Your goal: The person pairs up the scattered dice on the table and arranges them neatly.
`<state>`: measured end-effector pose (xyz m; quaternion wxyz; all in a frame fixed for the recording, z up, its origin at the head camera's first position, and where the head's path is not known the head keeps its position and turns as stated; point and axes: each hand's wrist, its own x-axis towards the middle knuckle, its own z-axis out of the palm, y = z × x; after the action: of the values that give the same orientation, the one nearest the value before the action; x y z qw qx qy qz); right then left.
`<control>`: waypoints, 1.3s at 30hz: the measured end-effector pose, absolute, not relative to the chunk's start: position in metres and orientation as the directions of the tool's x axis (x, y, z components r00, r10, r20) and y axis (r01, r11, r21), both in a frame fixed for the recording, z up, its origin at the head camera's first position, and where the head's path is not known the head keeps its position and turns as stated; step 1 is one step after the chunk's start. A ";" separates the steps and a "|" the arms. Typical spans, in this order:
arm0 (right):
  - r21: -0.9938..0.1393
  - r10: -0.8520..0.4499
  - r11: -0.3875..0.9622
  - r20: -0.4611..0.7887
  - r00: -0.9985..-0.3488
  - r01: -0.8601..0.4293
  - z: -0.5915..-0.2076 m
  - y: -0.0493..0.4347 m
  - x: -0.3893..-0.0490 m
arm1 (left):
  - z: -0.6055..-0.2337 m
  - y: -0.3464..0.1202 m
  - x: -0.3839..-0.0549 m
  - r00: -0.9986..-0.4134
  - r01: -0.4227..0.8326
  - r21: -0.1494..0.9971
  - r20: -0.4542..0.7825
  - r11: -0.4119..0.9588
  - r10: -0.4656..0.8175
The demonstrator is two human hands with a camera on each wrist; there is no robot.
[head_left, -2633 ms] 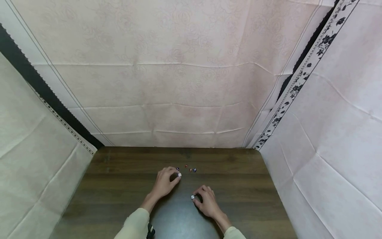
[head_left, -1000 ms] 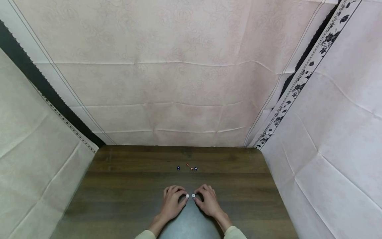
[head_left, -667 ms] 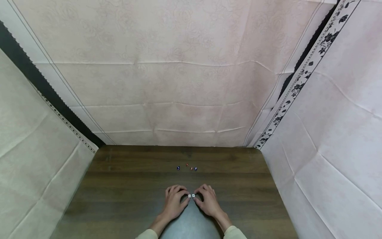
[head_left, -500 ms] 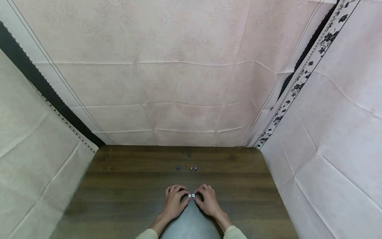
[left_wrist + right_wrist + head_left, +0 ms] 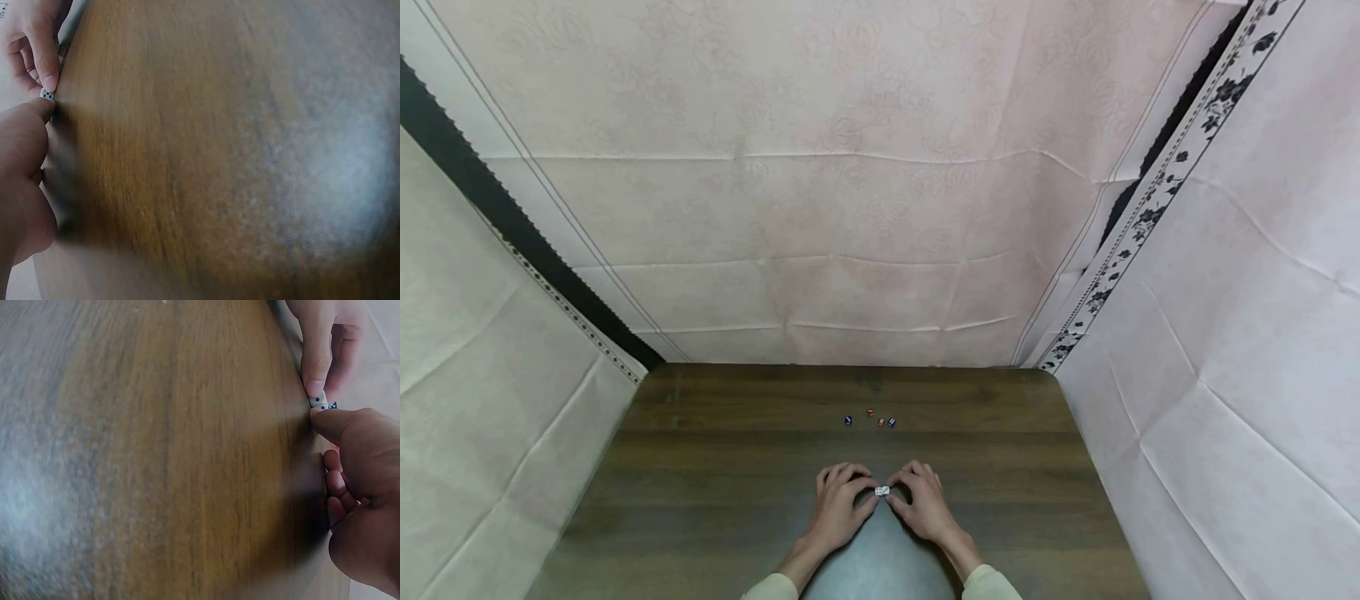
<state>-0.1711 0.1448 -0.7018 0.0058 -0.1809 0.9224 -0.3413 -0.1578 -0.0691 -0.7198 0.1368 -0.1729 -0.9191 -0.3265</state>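
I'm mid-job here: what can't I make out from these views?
Head: pip counts on the blue dice and red dice, too small; the rest of the sleeves, cut off by the bottom edge.
Left wrist: part of the left hand, cut off by the left edge.
Right wrist: parts of the white dice, hidden by both thumbs.

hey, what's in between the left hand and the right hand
Two white dice, side by side, one pinched by the left hand, one by the right hand; the head view shows this.
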 end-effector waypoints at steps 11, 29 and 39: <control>-0.630 -0.335 0.701 0.124 -0.934 -0.335 -0.702 0.145 -0.170 | -0.716 -0.068 -0.156 -0.884 0.434 0.534 0.409 0.726 0.228; -0.667 -0.333 0.679 0.093 -0.938 -0.307 -0.701 0.145 -0.171 | -0.718 -0.069 -0.156 -0.911 0.393 0.571 0.346 0.721 0.223; -0.693 -0.354 0.655 0.071 -0.932 -0.302 -0.697 0.149 -0.173 | -0.716 -0.069 -0.156 -0.921 0.376 0.578 0.320 0.724 0.223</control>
<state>-0.1732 0.1488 -0.6971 0.0350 -0.1805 0.9089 -0.3742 -0.1555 -0.0694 -0.7161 0.1149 -0.1624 -0.9213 -0.3340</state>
